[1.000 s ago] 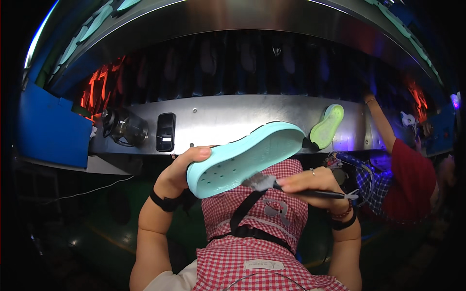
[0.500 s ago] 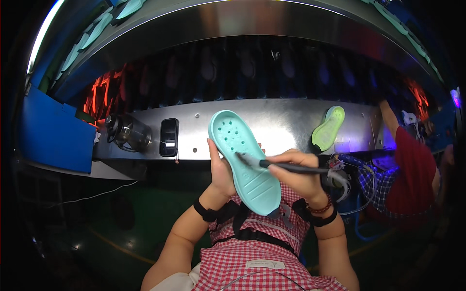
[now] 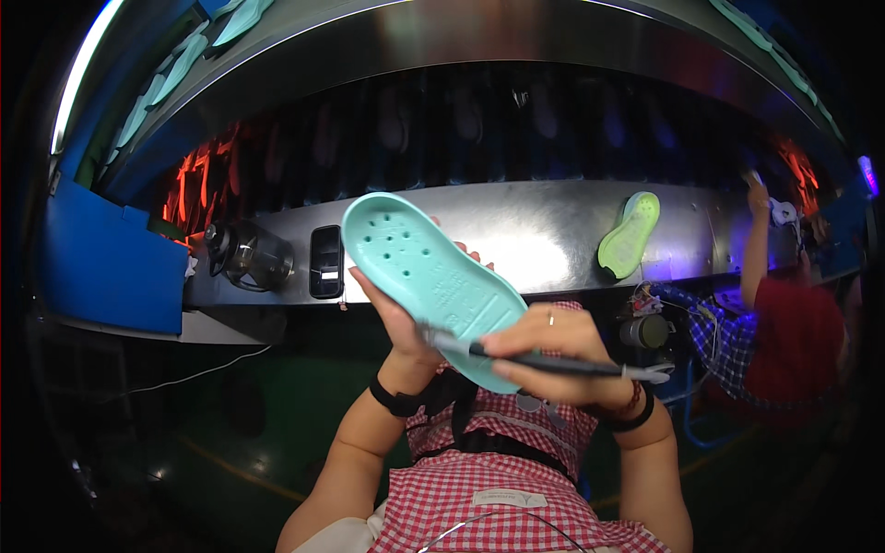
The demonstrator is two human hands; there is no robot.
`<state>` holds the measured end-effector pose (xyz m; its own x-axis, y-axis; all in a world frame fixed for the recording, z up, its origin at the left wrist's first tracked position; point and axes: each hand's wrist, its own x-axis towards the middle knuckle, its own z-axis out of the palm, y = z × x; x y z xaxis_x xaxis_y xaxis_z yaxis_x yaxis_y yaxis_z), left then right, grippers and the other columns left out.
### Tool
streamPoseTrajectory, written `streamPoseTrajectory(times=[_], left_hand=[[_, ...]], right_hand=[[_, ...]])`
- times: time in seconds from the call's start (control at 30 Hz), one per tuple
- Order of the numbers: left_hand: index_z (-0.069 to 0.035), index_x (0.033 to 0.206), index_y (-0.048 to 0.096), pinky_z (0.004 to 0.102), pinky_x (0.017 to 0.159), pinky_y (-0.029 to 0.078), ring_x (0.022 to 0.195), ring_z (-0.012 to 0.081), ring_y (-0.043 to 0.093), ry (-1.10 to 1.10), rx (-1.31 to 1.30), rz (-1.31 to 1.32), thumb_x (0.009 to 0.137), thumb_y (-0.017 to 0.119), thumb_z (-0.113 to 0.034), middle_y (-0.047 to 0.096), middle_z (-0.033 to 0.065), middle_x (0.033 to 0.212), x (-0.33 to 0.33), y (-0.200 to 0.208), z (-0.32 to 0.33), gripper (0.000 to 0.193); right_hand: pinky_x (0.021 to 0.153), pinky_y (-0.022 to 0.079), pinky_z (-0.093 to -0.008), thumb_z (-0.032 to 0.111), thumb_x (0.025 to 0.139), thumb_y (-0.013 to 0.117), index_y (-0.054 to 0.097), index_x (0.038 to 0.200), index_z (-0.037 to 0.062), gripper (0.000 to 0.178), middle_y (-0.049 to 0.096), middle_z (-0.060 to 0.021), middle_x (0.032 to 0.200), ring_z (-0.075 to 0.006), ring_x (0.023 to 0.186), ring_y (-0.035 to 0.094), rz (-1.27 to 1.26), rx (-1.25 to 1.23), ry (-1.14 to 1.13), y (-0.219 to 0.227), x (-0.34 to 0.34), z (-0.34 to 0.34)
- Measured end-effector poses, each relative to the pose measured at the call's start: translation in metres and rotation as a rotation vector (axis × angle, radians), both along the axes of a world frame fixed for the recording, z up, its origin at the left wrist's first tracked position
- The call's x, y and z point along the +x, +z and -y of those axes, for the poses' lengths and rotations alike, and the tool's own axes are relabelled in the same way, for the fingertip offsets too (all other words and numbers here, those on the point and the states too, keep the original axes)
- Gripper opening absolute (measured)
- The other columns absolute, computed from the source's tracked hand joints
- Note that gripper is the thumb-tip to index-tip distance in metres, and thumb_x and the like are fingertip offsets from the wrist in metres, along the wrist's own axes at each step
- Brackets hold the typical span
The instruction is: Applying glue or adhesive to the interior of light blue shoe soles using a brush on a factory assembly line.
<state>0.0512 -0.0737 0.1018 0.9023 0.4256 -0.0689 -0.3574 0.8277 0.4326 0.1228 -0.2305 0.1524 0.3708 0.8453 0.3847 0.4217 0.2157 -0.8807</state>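
A mint-green shoe sole (image 3: 419,256), dotted with small holes at its far end, is held tilted over the front edge of the bench. My left hand (image 3: 398,323) wraps it from the left side and from below, with fingertips showing past its far edge. In my right hand (image 3: 553,339) is a dark-handled brush (image 3: 590,367), closed in the fingers. The brush's pale bristles, blurred by motion, lie over the sole's left edge near my left wrist. My right hand covers part of the sole's near end.
On the metal bench (image 3: 544,207) stand a clear jug with a dark lid (image 3: 249,256), a black tray (image 3: 326,263) and a yellow-green sole (image 3: 631,238). Behind runs a dark oven-like opening (image 3: 442,129) with red glows. A co-worker in red (image 3: 797,341) reaches in at the right.
The sole has tilted further, its far end moving left. My right hand has swept the brush down and left, from the sole's middle to its left edge. The co-worker's arm has shifted.
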Motion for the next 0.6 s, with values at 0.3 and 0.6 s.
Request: streamPoseTrajectory(times=[0.3,0.6], left_hand=[[-0.005,0.116,0.045,0.0487,0.089,0.041,0.092,0.0296,0.055,0.139,0.069,-0.056,0.073,0.018,-0.078,0.055,0.0146,0.101,-0.005,0.01,-0.02,0.089],[-0.004,0.127,0.038,0.0452,0.09,0.043,0.102,0.0299,0.053,-0.022,-0.221,0.029,0.081,0.025,-0.068,0.052,0.0167,0.114,-0.004,0.034,-0.018,0.079]], right_hand=[[0.074,0.046,-0.0284,0.0,0.067,0.07,0.066,0.087,0.0012,0.02,0.067,-0.0105,0.086,-0.0182,0.079,0.062,-0.073,-0.042,0.074,-0.005,0.003,0.02],[0.088,0.044,-0.035,-0.003,0.077,0.058,0.058,0.094,-0.0056,0.017,0.06,-0.0177,0.097,-0.025,0.099,0.056,-0.966,0.19,0.093,-0.032,0.0,0.015]])
